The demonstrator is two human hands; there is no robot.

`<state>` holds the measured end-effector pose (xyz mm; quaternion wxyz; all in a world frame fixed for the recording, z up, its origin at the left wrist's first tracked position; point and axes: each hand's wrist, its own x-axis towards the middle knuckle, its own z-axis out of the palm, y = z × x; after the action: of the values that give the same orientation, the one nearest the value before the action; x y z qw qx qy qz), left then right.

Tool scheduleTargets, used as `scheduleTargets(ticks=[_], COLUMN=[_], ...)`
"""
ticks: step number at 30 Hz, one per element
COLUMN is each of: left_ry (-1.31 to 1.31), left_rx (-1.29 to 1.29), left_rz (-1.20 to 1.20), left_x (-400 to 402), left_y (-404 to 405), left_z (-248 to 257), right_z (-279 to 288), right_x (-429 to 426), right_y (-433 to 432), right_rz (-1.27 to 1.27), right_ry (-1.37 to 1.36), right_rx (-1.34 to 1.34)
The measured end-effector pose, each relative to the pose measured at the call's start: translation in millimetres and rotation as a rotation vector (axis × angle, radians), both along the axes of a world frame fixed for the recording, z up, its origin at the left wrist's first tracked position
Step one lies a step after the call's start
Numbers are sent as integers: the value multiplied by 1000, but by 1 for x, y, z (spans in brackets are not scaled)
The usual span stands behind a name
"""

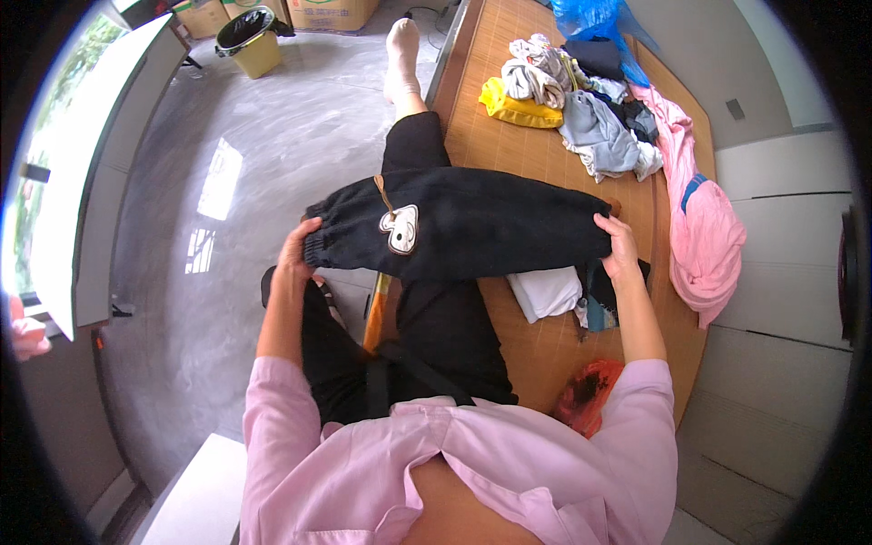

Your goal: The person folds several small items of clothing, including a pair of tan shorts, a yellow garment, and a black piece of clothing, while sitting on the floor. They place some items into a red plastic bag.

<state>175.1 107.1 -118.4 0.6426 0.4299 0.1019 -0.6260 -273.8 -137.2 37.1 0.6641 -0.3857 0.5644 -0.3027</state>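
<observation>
Black cloth trousers, apparently folded lengthwise, are stretched sideways above my lap. My left hand grips the gathered elastic end, while my right hand holds the opposite end. A white patch with a dark spot and a brown cord shows on the black cloth. Below the cloth's right part, a folded white garment lies on the woven mat beside dark and teal cloth. The fingers beneath the black cloth are partly hidden.
The brown mat covers a bed-like surface. Mixed clothes, a yellow folded garment, pink cloth and a blue plastic bag lie toward its far right. A red bag is near my right elbow. A lined bin stands on the floor.
</observation>
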Motion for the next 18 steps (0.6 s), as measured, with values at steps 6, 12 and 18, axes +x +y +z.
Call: scheduleTargets(ticks=[6,12,18], left_ry=[-52,-10,-34], left_rx=[-266,-234,-166], left_rz=[61,94,121], left_x=[18,13,-15], left_y=[59,112,130], left_z=[88,87,78], right_z=[16,10,3], right_x=[23,38,42], right_y=[16,37,44], right_rz=[3,-5,72], right_ry=[-91,-90,-127], right_rx=[-69,-47,-75])
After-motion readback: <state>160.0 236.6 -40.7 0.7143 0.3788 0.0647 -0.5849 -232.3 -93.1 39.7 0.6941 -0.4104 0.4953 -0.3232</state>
